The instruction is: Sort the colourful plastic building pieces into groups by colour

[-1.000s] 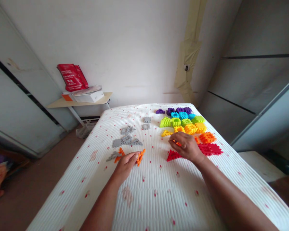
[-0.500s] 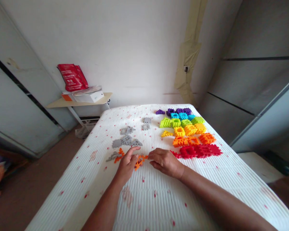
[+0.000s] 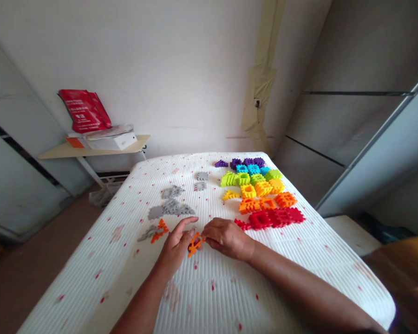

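Over the near middle of the bed, an orange toothed building piece with an open centre is between my two hands. My left hand has its thumb against the piece's left side, index finger stretched out above; some fingers sit behind it, showing through the opening. At the upper right corner of the piece, my right hand pinches with bent fingers; its fingertips are partly hidden. Just left of my left hand lies another orange piece, beside a grey piece. Beyond them is a cluster of grey pieces.
Toothed blocks lie in colour rows at the right: red, orange, yellow, green, blue and purple. A side table at the left holds a white box and a red bag.
The camera view has turned a little to the right, so the scene sits further left. The held orange piece is tilted differently and shows more of its open centre. Both hands stay close together.
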